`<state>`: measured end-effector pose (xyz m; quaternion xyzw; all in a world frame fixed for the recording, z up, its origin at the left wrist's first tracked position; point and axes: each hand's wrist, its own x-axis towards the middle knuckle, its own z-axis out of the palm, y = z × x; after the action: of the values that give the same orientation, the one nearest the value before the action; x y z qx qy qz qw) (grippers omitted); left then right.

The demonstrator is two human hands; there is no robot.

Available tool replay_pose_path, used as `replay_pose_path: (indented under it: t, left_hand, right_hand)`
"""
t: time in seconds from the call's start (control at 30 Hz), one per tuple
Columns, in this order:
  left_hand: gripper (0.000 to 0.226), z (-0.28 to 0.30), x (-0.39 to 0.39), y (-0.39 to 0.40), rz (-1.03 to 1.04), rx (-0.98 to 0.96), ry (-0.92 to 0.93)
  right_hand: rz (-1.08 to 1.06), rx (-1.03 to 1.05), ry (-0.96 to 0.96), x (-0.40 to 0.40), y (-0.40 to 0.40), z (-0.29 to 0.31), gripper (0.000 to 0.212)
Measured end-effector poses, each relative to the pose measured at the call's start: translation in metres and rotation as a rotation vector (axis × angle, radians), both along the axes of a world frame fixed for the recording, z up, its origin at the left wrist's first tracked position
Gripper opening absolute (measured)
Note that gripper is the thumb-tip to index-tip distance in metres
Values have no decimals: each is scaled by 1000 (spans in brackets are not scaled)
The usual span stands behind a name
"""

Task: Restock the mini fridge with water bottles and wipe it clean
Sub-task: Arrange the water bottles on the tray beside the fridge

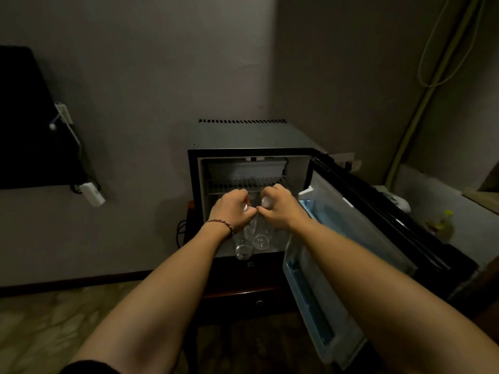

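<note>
Clear plastic caught what little light there was: two bottles, one in each of my hands, both at the mouth of the fridge (249,139). My left hand (232,210) was curled round the neck of the left bottle (243,245), fingers wrapped over its white cap. My right hand (280,207) gripped the right bottle (260,237) the same way, its white cap showing between thumb and forefinger. The two fists were just beside each other, knuckles nearly touching. Both bottles hung tilted, caps toward the fridge and bases toward me, side by side and touching or very nearly so. Their bases sat over the front lip of the fridge floor; whether they rested on it I could not tell.

Above my hands a wire shelf (243,183) ran across the inside, with a pale box behind and over it. The door (351,225) stood swung open to my right, its inner side white with blue trim on the racks. A thin red cord (220,222) circled my left wrist. The fridge stood on a dark wooden cabinet (243,290) with a small knob on its front. On the wall at the left hung a dark screen (27,117), and below it a white power strip (91,194) with a cable leading up.
</note>
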<state>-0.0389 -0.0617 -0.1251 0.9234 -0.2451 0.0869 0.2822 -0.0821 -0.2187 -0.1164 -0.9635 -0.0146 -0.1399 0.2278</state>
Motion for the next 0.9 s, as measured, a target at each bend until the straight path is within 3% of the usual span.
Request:
replay_pose_path:
  t: [0.2,0.4,0.6,0.9]
  left_hand:
    - [20,63,-76,-11,48,6,-63]
    - [18,112,-164,-51,102,9,-120]
    - [17,131,-227,-76,125,18,-87]
    - [18,129,-270,-127,28,101,-123]
  right_hand:
    - [155,-48,-54,-52,-24,59,28]
    - [288,74,-71,-125,-66,101,25]
    - [365,92,27,-183,-107,120,23]
    - [289,110,47,-249,-161,124,30]
